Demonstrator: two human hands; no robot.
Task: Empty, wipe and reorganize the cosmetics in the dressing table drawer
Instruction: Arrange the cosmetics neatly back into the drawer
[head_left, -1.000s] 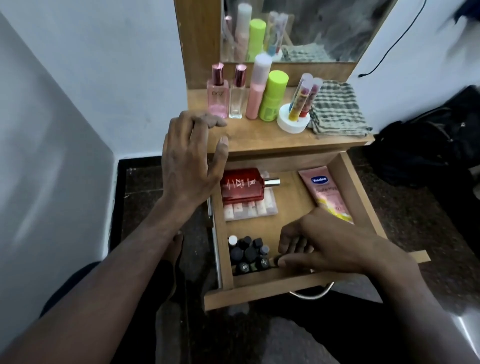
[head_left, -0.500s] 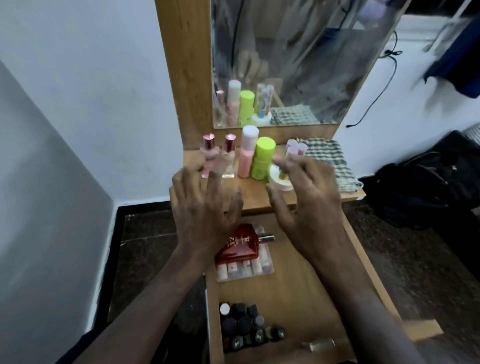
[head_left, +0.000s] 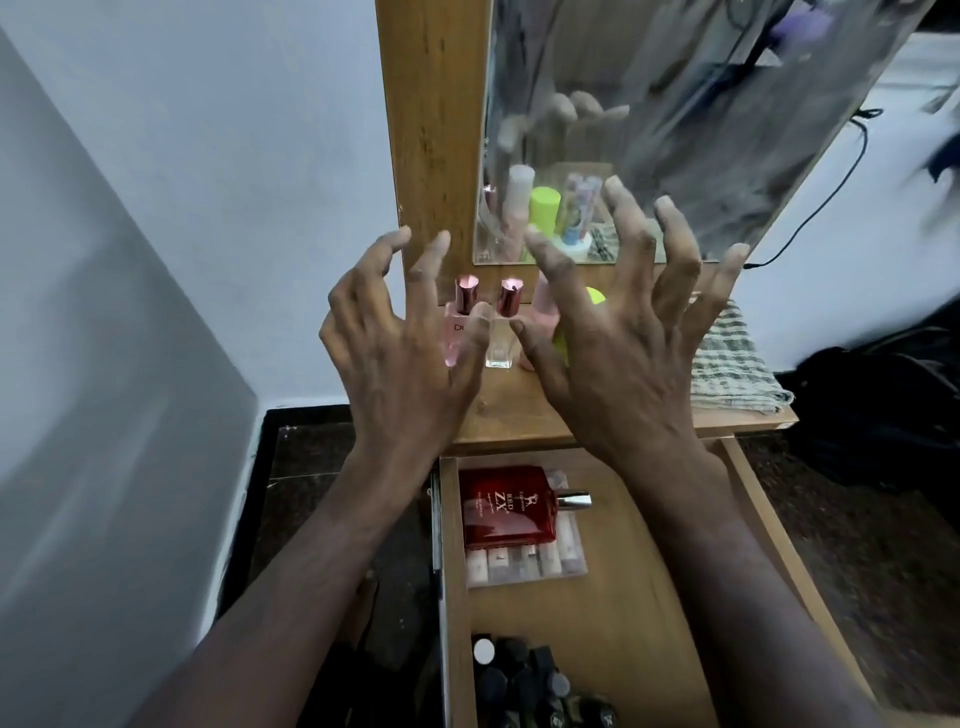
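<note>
Head view shows your left hand (head_left: 402, 358) and right hand (head_left: 618, 338) raised side by side above the wooden surface (head_left: 519, 410), fingers spread and loosely bent, gripping nothing. Behind them stand two pink-capped perfume bottles (head_left: 506, 327), with a striped cloth (head_left: 732, 364) folded at the right under the mirror (head_left: 675, 104). Below, the drawer (head_left: 613, 597) is open: a red perfume bottle (head_left: 506, 506) lies on a clear vial pack (head_left: 524, 564) at its back left, dark-capped small bottles (head_left: 530, 680) cluster at the front left.
</note>
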